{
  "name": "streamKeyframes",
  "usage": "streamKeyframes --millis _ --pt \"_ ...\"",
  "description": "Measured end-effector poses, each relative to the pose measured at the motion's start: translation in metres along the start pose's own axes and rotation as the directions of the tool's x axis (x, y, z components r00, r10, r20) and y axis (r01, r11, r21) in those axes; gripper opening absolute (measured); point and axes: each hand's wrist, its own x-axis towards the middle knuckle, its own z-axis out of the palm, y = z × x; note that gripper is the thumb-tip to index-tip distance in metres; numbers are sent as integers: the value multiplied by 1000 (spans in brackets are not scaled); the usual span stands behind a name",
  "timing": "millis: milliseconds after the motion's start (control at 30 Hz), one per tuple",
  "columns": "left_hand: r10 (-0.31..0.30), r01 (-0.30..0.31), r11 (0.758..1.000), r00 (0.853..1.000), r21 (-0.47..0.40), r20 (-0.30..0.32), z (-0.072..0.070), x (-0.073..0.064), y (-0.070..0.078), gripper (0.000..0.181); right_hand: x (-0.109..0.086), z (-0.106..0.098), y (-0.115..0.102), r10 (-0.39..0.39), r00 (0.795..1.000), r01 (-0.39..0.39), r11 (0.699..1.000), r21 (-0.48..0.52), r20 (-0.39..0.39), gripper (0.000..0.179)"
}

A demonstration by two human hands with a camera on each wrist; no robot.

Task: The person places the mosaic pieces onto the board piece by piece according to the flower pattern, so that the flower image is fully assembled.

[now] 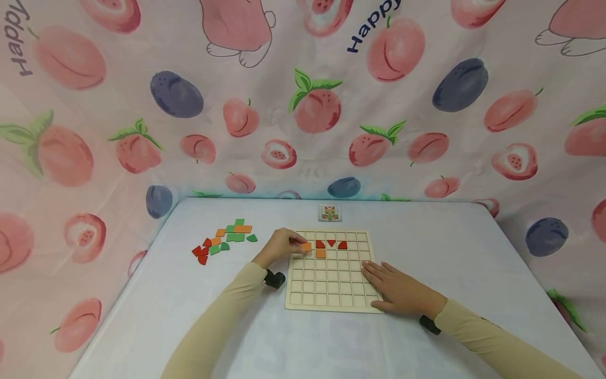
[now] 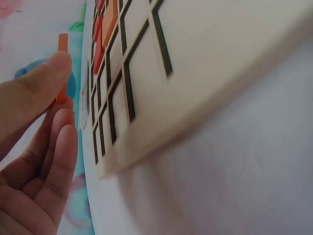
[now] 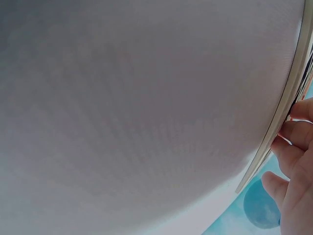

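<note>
Beyond your work hangs a fruit-print cloth point(image 1: 279, 126), its lettering cut off at the top edge; it meets the white tabletop point(image 1: 142, 321). Your two beige sleeves point(image 1: 222, 316) run out of the picture at the bottom. One gridded wooden board point(image 1: 331, 309) lies between your hands. Your right hand point(image 1: 402, 290) rests on its right edge with fingers extended, covering some cells; your left hand point(image 1: 282, 245) hides the upper left corner. One small patterned card point(image 1: 329, 212), too fine to read fully, lies just past the board. Each wrist carries one black device point(image 1: 274, 279). Your left thumb and fingers pinch one orange square point(image 1: 307, 246) over the board's upper left, partly covered by them. Three red pieces point(image 1: 342, 245) and one orange piece point(image 1: 320, 253) sit in cells; left of the board, loose tiles point(image 1: 230, 229) in green, orange and red crowd too closely to count surely.
</note>
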Motion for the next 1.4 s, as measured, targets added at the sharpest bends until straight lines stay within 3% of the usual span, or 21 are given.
streamKeyframes --millis 700,1033,1400 --pt "34 -33 999 995 -9 90 27 28 28 21 0 3 3 -10 1000 10 1000 -2 0 77" --pt "71 -74 997 987 17 145 37 31 34 22 0 2 2 -10 1000 10 1000 10 5 76" --pt "63 -65 998 987 7 151 40 30 38 22 0 1 0 -13 1000 13 1000 8 -11 76"
